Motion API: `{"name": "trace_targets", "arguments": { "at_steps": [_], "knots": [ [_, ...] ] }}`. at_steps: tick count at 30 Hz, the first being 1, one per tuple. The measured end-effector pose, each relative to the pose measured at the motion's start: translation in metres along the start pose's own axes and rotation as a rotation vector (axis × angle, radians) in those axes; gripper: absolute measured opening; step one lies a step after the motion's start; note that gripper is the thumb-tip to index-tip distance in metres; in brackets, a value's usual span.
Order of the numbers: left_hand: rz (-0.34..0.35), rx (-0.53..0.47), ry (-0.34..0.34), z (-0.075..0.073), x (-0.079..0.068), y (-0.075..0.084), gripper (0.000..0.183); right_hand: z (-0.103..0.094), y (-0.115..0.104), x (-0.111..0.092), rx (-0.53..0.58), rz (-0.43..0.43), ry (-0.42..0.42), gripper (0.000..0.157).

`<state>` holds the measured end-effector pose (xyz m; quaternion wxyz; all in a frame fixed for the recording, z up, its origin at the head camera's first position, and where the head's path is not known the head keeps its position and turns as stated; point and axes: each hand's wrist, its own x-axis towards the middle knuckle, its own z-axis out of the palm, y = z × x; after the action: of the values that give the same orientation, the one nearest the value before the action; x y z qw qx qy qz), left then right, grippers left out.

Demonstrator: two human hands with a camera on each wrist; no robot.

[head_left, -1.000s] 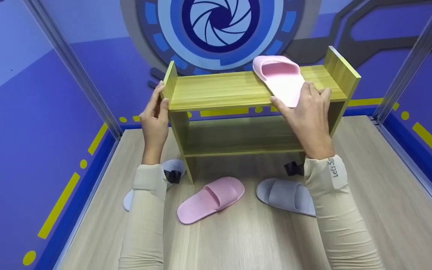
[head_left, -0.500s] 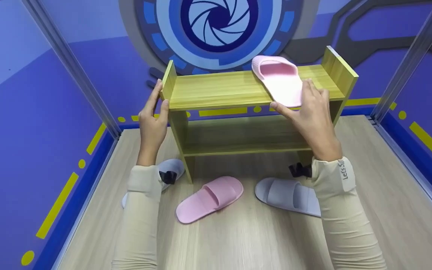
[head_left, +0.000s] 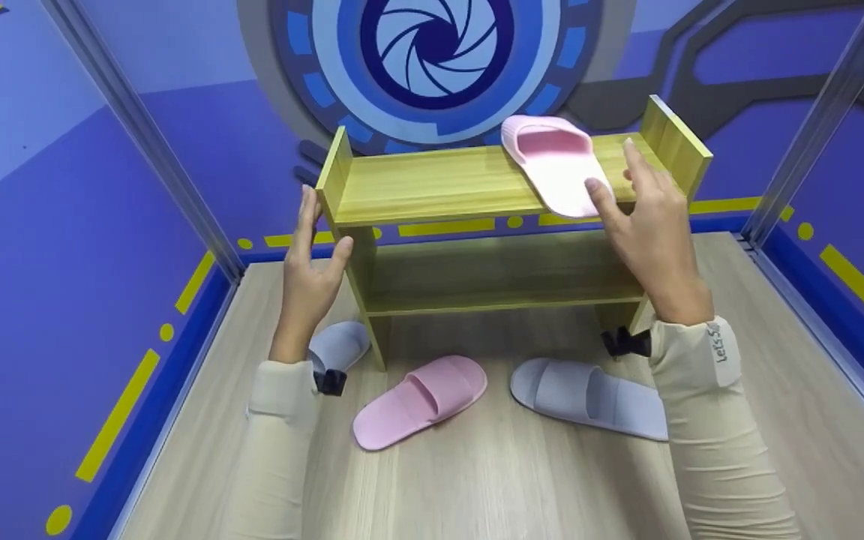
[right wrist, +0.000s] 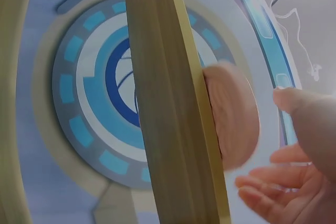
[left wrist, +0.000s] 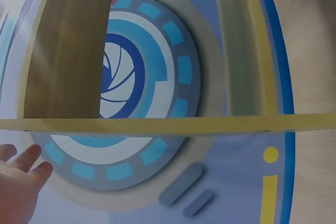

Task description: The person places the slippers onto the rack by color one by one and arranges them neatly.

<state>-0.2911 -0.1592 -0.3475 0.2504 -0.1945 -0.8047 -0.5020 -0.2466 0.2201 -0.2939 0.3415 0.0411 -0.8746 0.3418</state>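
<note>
A pink slipper (head_left: pixel 563 176) lies on the top board of a two-tier wooden shoe rack (head_left: pixel 432 180), right of its middle, toe toward the wall. Its heel juts past the board's front edge, as the right wrist view also shows. My right hand (head_left: pixel 657 236) is just right of that heel, fingers and thumb spread, the thumb overlapping the slipper's edge in the head view. At the rack's left side panel, my left hand (head_left: pixel 312 281) is held with straight fingers and a spread thumb. In the left wrist view its fingers (left wrist: pixel 31 163) are apart from the panel.
On the wooden floor in front of the rack lie a second pink slipper (head_left: pixel 421 401) and a grey slipper (head_left: pixel 589 397), partly behind the right sleeve. Another grey slipper (head_left: pixel 342 345) is half hidden by the left forearm. Blue patterned walls (head_left: pixel 102 262) enclose the space.
My right hand has let go of the pink slipper on the top board and drawn back to the right. My left hand has come off the side panel and dropped slightly.
</note>
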Motion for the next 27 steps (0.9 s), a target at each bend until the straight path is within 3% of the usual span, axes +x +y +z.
{"name": "trace_targets", "arguments": {
  "at_steps": [10,19,27],
  "knots": [
    [-0.106,0.070,-0.152,0.001,-0.041,-0.038,0.079,-0.022,0.026,0.006,0.061,-0.161,0.172,0.044],
    [-0.160,0.100,-0.242,0.008,-0.076,-0.073,0.080,-0.035,0.052,0.012,0.088,-0.202,0.251,0.039],
    [-0.188,0.137,-0.298,0.015,-0.107,-0.103,0.084,-0.050,0.039,0.009,0.182,-0.200,0.289,0.036]
  ]
}}
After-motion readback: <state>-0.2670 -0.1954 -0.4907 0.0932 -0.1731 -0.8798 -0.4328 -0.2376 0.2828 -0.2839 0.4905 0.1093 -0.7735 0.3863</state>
